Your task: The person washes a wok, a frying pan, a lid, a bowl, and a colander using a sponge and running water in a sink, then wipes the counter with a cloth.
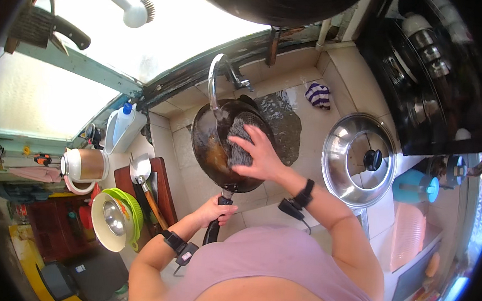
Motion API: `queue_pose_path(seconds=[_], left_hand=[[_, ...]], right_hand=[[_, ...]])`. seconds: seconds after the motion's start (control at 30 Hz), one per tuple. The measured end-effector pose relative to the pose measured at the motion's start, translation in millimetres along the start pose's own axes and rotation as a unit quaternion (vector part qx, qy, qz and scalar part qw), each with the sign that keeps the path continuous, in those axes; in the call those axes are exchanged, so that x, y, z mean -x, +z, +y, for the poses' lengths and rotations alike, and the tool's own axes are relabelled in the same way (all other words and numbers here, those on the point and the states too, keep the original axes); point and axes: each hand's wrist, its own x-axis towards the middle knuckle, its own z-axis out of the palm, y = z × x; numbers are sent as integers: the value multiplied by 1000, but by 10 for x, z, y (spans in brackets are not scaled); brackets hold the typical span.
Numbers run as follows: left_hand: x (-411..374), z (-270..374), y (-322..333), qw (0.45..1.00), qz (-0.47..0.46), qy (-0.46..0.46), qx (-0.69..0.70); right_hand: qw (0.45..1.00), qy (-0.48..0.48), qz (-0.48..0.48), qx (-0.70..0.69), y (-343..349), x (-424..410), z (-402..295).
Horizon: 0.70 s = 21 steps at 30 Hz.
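A dark wok (pixel 207 148) with a long handle is tilted in the tiled sink basin (pixel 182 154), beneath a curved chrome faucet (pixel 213 79). My left hand (pixel 216 211) grips its black handle (pixel 211 233) near my body. With fingers spread, my right hand (pixel 261 154) presses a grey mesh scrubbing pad (pixel 239 129) against the inside of the wok. Brownish wet patches show on the wok's inner surface. Dark, rippled water (pixel 287 124) lies on the basin floor to the right of the wok.
A steel and glass lid (pixel 330 156) rests on the right ledge, near a striped cloth (pixel 318 95). Left of the basin are a spatula (pixel 141 168), a cutting board (pixel 167 187), stacked bowls (pixel 99 228) and a jug (pixel 82 166). A large dark pan (pixel 272 6) hangs above, with a brush (pixel 135 15) at upper left.
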Motion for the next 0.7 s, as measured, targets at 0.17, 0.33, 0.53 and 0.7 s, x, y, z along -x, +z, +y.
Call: queue_pose_path(seconds=[0.17, 0.33, 0.53, 0.7], left_hand=[[81, 107, -44, 992, 89, 30, -89], [83, 95, -39, 987, 124, 31, -95], [76, 171, -2, 978, 145, 51, -143], [-20, 2, -69, 980, 152, 42, -124]], right_hand=[[990, 136, 36, -22, 367, -814, 839], [983, -153, -103, 12, 191, -881, -198], [997, -8, -72, 19, 325, -1460, 385], [981, -98, -148, 72, 239, -1276, -86]])
